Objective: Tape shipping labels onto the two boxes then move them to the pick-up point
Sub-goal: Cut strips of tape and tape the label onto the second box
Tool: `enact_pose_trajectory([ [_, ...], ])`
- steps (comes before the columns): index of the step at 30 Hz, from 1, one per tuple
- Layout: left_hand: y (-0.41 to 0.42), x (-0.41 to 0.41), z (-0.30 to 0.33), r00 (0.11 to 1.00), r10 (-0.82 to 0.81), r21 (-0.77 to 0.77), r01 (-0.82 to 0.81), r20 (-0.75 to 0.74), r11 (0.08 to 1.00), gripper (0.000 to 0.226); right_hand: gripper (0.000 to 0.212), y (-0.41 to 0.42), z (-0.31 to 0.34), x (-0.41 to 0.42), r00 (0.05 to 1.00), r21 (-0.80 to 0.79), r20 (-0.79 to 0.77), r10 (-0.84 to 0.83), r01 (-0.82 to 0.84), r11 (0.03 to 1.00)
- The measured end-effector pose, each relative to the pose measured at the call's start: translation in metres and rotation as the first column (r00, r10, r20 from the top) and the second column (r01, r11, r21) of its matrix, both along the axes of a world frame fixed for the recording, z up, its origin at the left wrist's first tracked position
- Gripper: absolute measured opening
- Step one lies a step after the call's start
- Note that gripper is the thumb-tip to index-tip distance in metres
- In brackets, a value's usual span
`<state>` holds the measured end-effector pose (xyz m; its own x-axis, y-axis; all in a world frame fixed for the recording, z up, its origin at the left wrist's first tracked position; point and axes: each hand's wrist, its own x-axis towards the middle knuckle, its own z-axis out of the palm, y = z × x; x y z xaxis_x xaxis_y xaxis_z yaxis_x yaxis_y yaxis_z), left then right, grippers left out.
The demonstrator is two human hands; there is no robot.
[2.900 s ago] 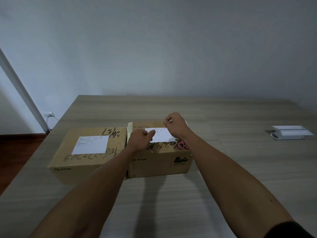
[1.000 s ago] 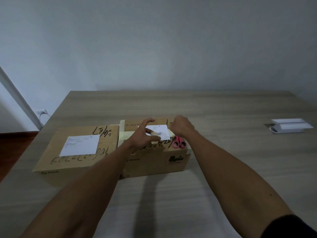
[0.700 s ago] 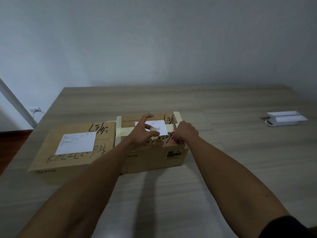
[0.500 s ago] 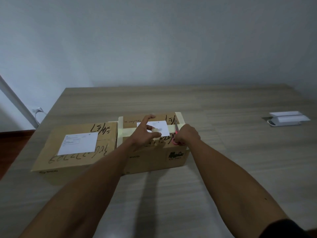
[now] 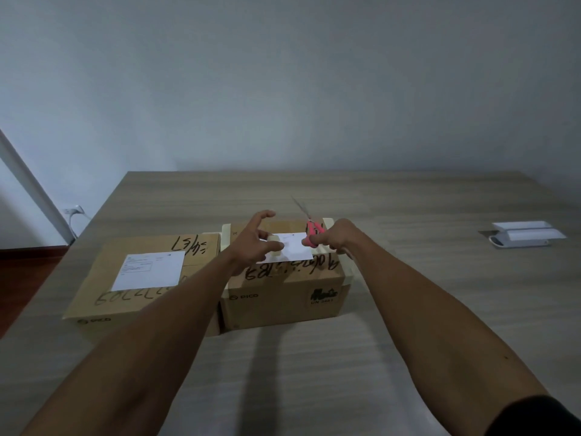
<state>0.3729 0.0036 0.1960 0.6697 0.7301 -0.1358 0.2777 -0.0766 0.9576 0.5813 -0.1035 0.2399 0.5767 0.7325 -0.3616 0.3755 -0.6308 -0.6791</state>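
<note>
Two brown cardboard boxes stand side by side on the wooden table. The left box carries a white label on its top. On the right box lies a second white label, crossed by a strip of pale tape. My left hand hovers over that label's left part, holding the small pale tape roll between thumb and fingers. My right hand grips red-handled scissors at the label's right edge, blades pointing up and away.
A white device sits on the table at the far right. A wall outlet with a cable shows at the left, beyond the table edge. A white diagonal beam runs down the left side.
My right hand has picked the red scissors up off the right box and lifted them, blades now pointing away. My left hand stays on the tape roll over the label.
</note>
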Motion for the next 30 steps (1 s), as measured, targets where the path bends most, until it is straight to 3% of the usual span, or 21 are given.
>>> enact_pose_trajectory([
  [5, 0.012, -0.010, 0.008, 0.999, 0.040, -0.014, -0.040, 0.007, 0.999, 0.071, 0.036, 0.002, 0.009, 0.004, 0.974, -0.103, -0.136, 0.183, -0.198, 0.975],
  [14, 0.025, -0.020, 0.018, 0.999, 0.039, -0.040, -0.040, -0.037, 0.998, 0.071, 0.060, -0.003, 0.007, 0.020, 0.898, -0.198, -0.226, 0.377, -0.421, 0.885],
  [20, 0.023, -0.014, 0.027, 0.993, -0.100, -0.096, 0.093, -0.065, 0.991, 0.066, 0.034, -0.001, 0.017, 0.023, 0.868, -0.225, -0.215, 0.448, -0.491, 0.842],
  [25, 0.020, -0.008, 0.028, 0.979, -0.184, -0.132, 0.171, -0.088, 0.976, 0.070, 0.059, 0.001, 0.014, 0.029, 0.865, -0.236, -0.187, 0.466, -0.500, 0.833],
  [30, 0.017, -0.003, 0.028, 0.965, -0.235, -0.129, 0.219, -0.120, 0.967, 0.071, 0.023, 0.000, 0.010, 0.037, 0.881, -0.240, -0.183, 0.437, -0.471, 0.849],
])
